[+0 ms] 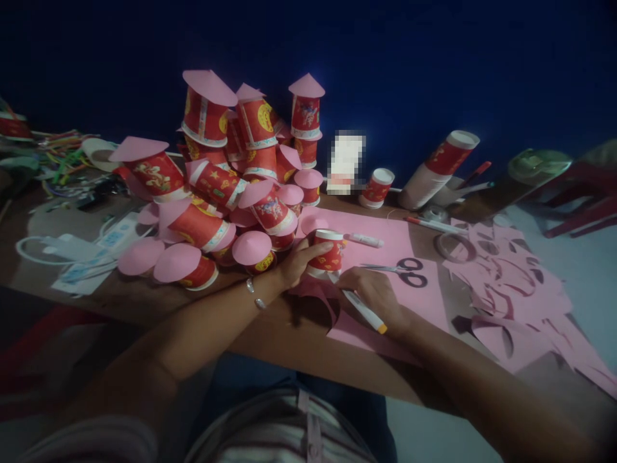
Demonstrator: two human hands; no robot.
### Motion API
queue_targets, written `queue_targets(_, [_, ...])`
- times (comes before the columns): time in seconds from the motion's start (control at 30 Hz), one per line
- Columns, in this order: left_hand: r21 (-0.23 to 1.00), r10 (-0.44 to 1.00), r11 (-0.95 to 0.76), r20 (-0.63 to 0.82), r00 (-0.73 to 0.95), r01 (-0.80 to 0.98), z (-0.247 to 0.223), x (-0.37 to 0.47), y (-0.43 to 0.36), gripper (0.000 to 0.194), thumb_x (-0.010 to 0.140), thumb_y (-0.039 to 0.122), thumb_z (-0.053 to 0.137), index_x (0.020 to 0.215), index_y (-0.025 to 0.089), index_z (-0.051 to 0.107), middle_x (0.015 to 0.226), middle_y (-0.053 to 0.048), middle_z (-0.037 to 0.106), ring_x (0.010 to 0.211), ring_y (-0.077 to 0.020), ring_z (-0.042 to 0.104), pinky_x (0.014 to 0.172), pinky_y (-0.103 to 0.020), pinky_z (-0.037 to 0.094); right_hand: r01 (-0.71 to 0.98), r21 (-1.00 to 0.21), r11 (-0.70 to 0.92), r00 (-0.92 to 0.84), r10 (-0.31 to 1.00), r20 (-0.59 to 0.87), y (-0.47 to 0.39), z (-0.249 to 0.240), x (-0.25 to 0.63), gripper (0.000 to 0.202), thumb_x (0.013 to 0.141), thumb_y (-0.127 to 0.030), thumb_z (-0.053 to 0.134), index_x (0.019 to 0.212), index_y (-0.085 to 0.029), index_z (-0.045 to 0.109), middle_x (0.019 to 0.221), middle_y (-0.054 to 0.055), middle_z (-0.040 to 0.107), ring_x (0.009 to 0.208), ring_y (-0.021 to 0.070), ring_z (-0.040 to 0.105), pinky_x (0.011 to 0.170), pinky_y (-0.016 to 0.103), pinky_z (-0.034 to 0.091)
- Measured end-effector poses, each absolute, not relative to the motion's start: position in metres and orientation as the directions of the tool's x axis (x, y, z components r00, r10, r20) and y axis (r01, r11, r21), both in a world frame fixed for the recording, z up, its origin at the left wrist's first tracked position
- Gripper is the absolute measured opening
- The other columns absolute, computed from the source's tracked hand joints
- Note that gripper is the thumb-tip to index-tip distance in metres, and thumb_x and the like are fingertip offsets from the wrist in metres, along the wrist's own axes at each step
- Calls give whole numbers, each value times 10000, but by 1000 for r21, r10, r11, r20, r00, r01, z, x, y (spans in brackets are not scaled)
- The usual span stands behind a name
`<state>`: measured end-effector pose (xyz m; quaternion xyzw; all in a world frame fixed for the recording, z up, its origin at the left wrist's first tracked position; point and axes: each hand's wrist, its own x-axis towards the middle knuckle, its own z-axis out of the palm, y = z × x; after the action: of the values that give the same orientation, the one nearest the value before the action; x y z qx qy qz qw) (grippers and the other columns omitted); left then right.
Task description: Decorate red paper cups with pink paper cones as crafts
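Note:
My left hand point(295, 262) is closed around a red paper cup point(328, 251) with a white rim and gold pattern, held above pink paper point(385, 231). Between the fingers of my right hand point(371, 289) is a white marker point(365, 310) with an orange end. The marker's front end is at the lower edge of the cup, partly hidden by my fingers. Just beyond my right hand lie scissors point(412, 272) with black handles. A light-coloured pen cap or marker point(365, 240) rests on the pink paper behind the cup.
Several red cups with pink cone tops point(272, 206) are piled on the left. A cup stack point(439, 168) leans at the back right, near a single cup point(377, 188). Pink paper scraps point(511, 276) and a tape roll point(454, 247) lie right; a power strip point(99, 257) lies left.

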<state>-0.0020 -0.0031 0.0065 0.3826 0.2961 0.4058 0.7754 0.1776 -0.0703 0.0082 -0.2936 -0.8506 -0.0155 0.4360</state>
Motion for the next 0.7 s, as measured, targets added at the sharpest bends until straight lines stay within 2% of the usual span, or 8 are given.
queue_targets(0.23, [827,850,392,-157,504,-404,8,-2,-4,442,717,374,834,1047,117,691,903,-79,729,793,-173,670,763,-307,541,527,-192,828,-436,457,775,-69,15,175,90,929,-156,649,955,-194,571,749,13,693,639,145,659,578,248,488])
queue_targets(0.7, [797,841,423,-166,515,-432,7,-3,-4,419,723,350,837,1037,122,678,871,-58,719,759,-157,663,759,-299,528,569,-255,781,-404,536,741,-70,13,179,83,920,-169,633,918,-218,566,710,-12,678,596,139,642,550,253,455])
